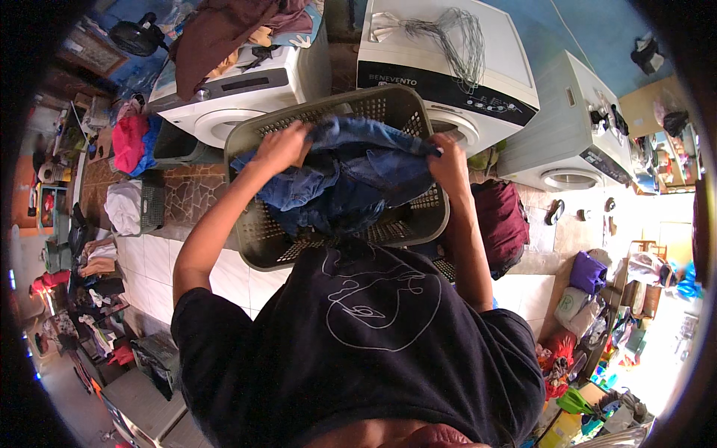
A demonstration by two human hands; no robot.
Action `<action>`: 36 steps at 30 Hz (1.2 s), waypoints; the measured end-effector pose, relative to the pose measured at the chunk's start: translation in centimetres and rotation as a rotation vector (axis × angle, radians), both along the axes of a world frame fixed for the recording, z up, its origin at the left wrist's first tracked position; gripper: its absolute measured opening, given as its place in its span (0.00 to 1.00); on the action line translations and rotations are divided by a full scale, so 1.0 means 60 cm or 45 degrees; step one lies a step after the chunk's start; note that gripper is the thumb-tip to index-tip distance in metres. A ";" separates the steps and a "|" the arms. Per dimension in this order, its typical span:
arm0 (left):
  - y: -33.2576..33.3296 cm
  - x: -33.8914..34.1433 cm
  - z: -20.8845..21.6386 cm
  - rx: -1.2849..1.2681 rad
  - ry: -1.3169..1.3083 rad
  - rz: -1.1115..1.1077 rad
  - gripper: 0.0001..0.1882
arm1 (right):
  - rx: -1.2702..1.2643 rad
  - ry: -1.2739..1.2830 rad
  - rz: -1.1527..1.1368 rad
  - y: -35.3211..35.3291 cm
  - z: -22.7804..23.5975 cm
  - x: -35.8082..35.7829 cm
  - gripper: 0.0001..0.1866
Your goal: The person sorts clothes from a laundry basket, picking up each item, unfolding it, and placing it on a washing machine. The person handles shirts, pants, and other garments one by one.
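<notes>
A large olive-grey plastic laundry basket (414, 113) with perforated walls lies in front of my body. Blue denim jeans (370, 175) are bunched over and inside it, with the upper edge stretched between my hands. My left hand (284, 147) has its fingers closed on the denim at the left, partly blurred. At the right end of the stretched edge, my right hand (448, 160) grips the cloth with curled fingers. Folds of denim hide much of the basket's inside, so I cannot tell what else lies under them.
White front-loading washing machines (441, 45) stand beyond the basket, one with a tangle of wire on top. A brown cloth (216, 41) drapes over the left machine (258, 89). A maroon bundle (499, 224) sits right of the basket; a small basket of white cloth (123, 209) stands left.
</notes>
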State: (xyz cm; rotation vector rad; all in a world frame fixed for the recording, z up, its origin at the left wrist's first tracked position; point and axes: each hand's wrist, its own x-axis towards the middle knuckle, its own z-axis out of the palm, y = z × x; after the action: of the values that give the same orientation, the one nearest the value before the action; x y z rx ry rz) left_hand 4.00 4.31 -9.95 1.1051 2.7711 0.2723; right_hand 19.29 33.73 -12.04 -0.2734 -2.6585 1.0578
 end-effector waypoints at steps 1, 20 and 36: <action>-0.001 -0.008 0.012 0.184 0.030 0.099 0.19 | 0.028 -0.062 0.246 -0.014 0.015 0.006 0.10; -0.011 -0.139 0.132 1.837 0.203 0.078 0.15 | -0.182 0.532 0.084 0.030 0.238 -0.040 0.12; 0.317 0.115 -0.187 0.788 -1.045 -0.641 0.61 | -0.200 0.873 -1.057 0.254 0.481 0.306 0.12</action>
State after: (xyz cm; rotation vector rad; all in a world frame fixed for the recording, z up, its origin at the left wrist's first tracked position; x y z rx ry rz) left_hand 10.91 23.36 -21.14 1.3458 1.6532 1.2322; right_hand 37.66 48.99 16.83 -0.7895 -1.6008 0.8494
